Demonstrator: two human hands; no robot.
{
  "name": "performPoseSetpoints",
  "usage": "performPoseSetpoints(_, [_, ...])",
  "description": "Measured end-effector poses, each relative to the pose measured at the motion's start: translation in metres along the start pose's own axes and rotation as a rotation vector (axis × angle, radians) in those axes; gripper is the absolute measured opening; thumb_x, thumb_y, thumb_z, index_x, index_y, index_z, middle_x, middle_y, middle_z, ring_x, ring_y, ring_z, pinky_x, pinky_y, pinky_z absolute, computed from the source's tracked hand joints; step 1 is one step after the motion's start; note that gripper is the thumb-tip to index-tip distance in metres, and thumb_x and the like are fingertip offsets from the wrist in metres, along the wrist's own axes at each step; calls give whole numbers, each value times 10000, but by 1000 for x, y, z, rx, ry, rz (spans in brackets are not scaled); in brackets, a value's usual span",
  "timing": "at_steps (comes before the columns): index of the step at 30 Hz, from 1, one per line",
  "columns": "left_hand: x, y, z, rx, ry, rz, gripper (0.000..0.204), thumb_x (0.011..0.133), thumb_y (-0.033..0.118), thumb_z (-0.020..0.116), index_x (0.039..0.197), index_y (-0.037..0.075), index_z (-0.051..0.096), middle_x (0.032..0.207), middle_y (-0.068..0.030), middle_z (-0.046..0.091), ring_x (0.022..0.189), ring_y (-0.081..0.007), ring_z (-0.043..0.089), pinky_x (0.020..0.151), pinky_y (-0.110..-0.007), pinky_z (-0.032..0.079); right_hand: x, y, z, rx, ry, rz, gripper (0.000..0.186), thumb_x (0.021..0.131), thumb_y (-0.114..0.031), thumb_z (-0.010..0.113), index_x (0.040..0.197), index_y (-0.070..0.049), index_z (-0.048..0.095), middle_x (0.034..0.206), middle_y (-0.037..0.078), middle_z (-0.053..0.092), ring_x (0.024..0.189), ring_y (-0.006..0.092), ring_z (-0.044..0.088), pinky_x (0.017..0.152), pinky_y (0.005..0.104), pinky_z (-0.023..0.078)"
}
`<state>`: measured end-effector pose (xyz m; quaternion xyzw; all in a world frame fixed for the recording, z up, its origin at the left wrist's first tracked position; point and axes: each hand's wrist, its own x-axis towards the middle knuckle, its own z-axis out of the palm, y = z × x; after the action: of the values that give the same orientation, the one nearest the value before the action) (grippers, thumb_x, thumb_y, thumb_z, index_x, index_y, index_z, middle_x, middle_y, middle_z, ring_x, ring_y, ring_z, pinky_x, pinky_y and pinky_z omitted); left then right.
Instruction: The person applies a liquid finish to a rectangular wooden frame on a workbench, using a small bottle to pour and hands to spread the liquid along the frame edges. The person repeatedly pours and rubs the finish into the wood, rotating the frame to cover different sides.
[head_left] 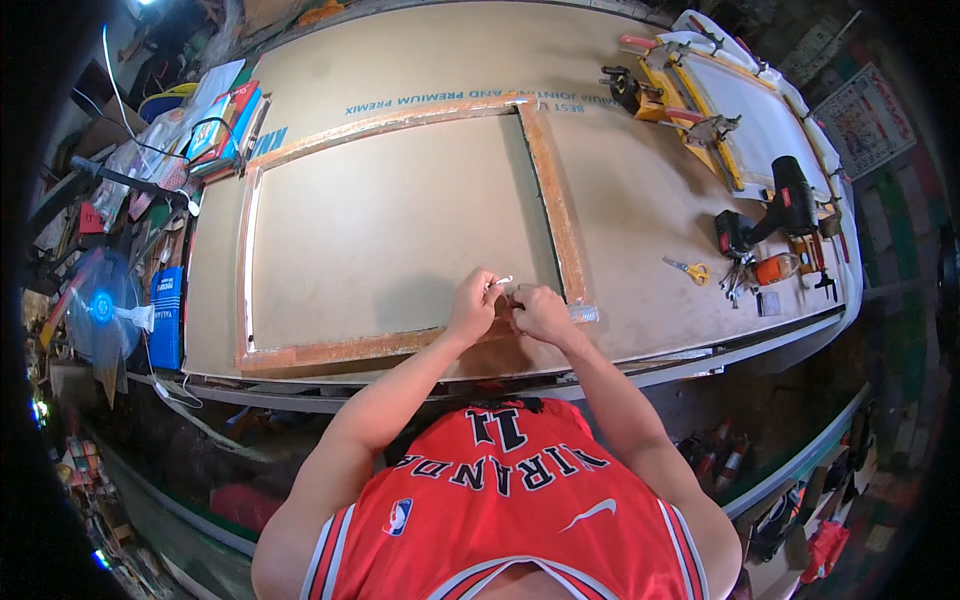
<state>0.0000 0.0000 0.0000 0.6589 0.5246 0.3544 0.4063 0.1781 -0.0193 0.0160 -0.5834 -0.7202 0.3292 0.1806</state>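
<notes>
A large rectangular wooden frame (562, 200), orange-brown with whitish patches, lies flat on the brown board. Over its near side, close to the near right corner, my two hands are almost together. My left hand (474, 308) is closed in a pinch on a small white piece (504, 281), whose end sticks out past the fingertips; its kind is too small to make out. Just beside it, my right hand (543, 314) is closed with the fingers curled in. What those fingers hold, if anything, is hidden. A pale strip (583, 313) shows at the frame's corner.
To the right lie yellow-handled scissors (690, 270), a black cordless drill (780, 205) and several small tools. Farther back, yellow bars with clamps (705, 130) edge a white panel. Books (225, 130), a blue box (167, 318) and a small fan (105, 305) stand at the left.
</notes>
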Motion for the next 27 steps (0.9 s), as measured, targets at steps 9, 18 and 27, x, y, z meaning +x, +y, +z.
performPoseSetpoints(9, [-10,-8,17,24,-169,80,208,920,77,710,1124,34,711,975,-152,734,842,-244,672,784,-349,519,-11,12,-4,-155,145,106,142,799,-129,674,863,-5,702,908,244,714,889,440,703,801,531,556])
performPoseSetpoints(18, [11,28,12,27,-656,-210,270,865,34,682,1117,46,777,885,-122,767,748,-182,673,708,-346,532,-12,34,3,205,504,166,165,999,-135,631,954,21,662,822,189,701,724,310,723,657,435,579])
performPoseSetpoints(27, [12,38,25,228,-581,-74,231,797,25,659,1002,30,764,964,-200,756,903,-347,727,820,-435,559,-42,28,6,583,641,194,176,1001,-111,669,931,46,631,733,91,619,633,132,665,544,321,551])
